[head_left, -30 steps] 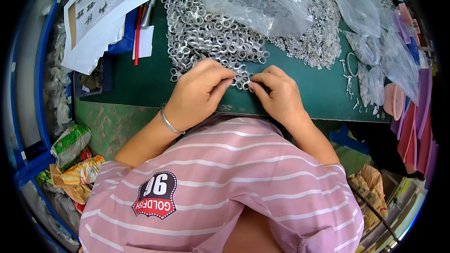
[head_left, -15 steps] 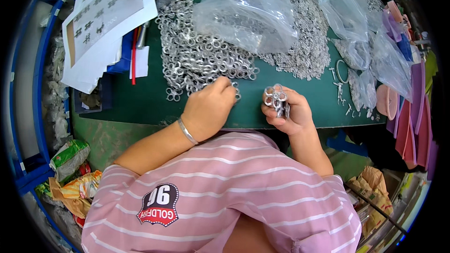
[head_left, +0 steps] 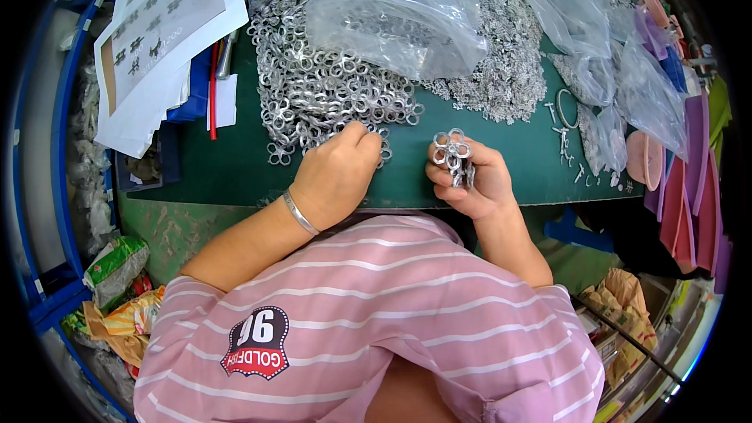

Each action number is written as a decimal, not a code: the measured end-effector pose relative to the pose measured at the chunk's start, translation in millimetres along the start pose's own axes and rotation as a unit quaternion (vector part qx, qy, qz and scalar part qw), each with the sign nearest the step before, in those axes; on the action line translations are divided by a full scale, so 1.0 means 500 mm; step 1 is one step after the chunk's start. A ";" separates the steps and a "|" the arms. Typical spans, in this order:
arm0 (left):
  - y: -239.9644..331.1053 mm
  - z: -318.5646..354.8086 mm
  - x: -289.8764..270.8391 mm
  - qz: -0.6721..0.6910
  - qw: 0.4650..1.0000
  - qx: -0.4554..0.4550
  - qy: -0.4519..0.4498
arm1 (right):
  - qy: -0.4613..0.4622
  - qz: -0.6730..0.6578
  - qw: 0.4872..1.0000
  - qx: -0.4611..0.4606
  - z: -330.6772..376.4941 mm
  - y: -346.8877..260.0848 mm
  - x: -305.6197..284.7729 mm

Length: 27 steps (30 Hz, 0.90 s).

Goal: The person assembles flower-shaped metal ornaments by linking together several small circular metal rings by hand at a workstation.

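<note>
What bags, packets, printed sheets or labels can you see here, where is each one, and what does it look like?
Clear plastic bag: table centre back, crumpled.
Clear bags: right side, several.
Printed sheets: back left, white stack with a brown edge.
Snack packets: lower left floor, green and orange.

Left hand (head_left: 338, 176) lies palm down, fingers curled, fingertips forward, forearm running back toward the lower left, wrist straight. Right hand (head_left: 470, 180) is raised slightly, fingers folded into a closed grip, thumb on top, forearm coming in from below.
</note>
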State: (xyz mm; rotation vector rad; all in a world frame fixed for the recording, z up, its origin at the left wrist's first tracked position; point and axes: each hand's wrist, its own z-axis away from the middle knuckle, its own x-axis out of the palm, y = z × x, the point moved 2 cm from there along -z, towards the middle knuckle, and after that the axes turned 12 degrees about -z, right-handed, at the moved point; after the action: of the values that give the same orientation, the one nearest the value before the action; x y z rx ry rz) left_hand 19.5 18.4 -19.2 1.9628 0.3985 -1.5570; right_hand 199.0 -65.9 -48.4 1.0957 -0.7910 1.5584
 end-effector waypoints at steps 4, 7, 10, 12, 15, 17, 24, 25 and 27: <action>0.000 -0.003 0.002 -0.007 1.000 0.007 0.001 | -0.004 -0.006 1.000 0.000 0.000 0.002 -0.001; -0.001 -0.005 0.005 -0.015 1.000 0.014 0.003 | 0.001 -0.012 1.000 -0.001 0.000 0.003 -0.003; 0.000 -0.007 0.003 -0.020 1.000 0.012 0.004 | -0.002 -0.012 1.000 -0.001 0.000 0.003 -0.004; 0.001 -0.007 -0.001 -0.005 1.000 0.007 0.023 | -0.007 -0.008 1.000 -0.005 0.000 0.003 -0.005; 0.000 -0.006 -0.008 0.017 0.999 0.000 0.044 | -0.008 0.005 1.000 -0.020 0.000 0.002 -0.006; -0.004 -0.005 -0.011 0.042 0.997 -0.007 0.059 | -0.002 0.026 0.999 -0.036 0.000 0.000 -0.006; -0.025 -0.005 -0.021 0.335 0.931 -0.135 0.043 | -0.002 0.066 0.995 -0.075 -0.004 0.005 -0.005; -0.019 -0.004 -0.035 0.429 0.882 -0.195 0.004 | 0.019 0.104 0.989 -0.100 -0.005 0.009 0.000; -0.020 0.003 -0.033 0.575 0.774 -0.261 -0.041 | 0.048 0.202 0.966 -0.153 -0.004 0.014 0.015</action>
State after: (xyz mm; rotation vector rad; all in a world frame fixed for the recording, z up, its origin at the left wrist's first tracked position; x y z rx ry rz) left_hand 8.3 27.2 -6.3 1.2086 -0.3639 -0.5935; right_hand 191.2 -63.0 -41.7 0.6532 -1.1966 1.7348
